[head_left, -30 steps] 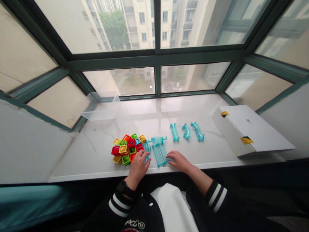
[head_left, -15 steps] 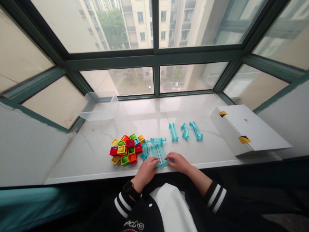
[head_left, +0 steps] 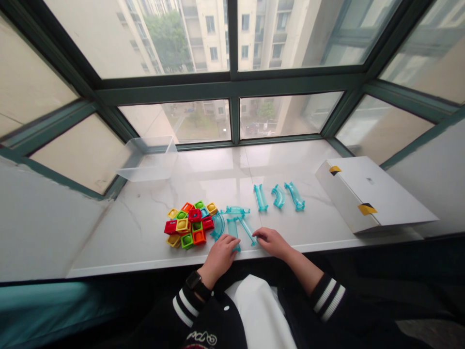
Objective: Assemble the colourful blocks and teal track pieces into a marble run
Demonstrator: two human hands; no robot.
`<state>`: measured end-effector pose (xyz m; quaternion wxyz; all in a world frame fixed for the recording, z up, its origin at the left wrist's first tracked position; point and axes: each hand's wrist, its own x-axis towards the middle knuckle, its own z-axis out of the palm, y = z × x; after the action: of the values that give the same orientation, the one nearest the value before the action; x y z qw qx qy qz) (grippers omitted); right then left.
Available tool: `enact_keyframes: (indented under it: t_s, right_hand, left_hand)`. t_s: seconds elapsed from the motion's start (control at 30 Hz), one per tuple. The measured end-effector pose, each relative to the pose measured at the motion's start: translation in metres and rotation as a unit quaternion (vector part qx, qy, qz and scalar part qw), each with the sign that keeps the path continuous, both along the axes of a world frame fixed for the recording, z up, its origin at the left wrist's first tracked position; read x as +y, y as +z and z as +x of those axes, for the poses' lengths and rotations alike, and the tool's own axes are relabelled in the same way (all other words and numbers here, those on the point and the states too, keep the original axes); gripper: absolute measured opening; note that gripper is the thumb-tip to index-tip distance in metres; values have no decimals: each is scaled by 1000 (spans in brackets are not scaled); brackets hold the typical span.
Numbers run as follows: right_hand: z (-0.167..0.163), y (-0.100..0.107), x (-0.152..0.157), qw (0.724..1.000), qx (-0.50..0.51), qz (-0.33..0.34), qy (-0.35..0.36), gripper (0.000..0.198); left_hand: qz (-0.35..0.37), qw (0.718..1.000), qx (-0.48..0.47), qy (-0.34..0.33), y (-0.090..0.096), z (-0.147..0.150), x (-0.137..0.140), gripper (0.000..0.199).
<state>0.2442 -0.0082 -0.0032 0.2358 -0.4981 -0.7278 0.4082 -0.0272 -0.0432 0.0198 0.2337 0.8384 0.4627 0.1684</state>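
My left hand lies at the near end of a clear blue straight track piece, with its fingers closed on it. My right hand pinches the near end of a second straight track piece, which is turned on its edge and slants to the right. Just beyond both pieces lies another clear blue track piece. A curved track piece rests left of my left hand, against a heap of red, yellow, green and orange blocks.
Further right on the white sill lie a straight track, a small curved track and a wavy track. A clear plastic bin stands back left. A white box with yellow-black tape sits right, before the windows.
The two straight pieces lay side by side and flat. My right hand has tipped the right one onto its edge and swung its near end rightward. My left hand has barely moved.
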Motion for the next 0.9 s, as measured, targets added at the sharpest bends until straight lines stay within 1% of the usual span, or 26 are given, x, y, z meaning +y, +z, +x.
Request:
enact_keyframes:
  t_s: [0.17, 0.27, 0.33, 0.43, 0.57, 0.67, 0.8, 0.9]
  right_hand:
    - [3, -1, 0, 998, 20, -43, -30, 30]
    - [4, -3, 1, 992, 66, -91, -62, 29]
    - [5, -2, 2, 980, 121, -135, -84, 28]
    - [7, 4, 4, 955, 204, -187, -109, 26]
    - [9, 13, 5, 913, 304, -235, -136, 23]
    - [8, 19, 4, 886, 356, -260, -141, 20]
    - [5, 26, 2, 875, 376, -277, -126, 16]
    - [3, 30, 0, 864, 391, -300, -105, 14]
  left_hand:
    - [5, 1000, 7, 7, 3, 2, -1, 45]
    - [11, 1000, 13, 10, 3, 3, -1, 41]
    - [11, 1000, 18, 10, 3, 3, -2, 39]
    - [10, 1000, 13, 14, 4, 4, -3, 40]
    - [15, 998, -41, 38, 10, 5, -3, 38]
    - [21, 992, -97, 80, 18, 4, -2, 35]
    - [12, 972, -179, 154, 28, 1, 2, 35]
    - [-5, 953, -238, 188, 37, 0, 6, 37]
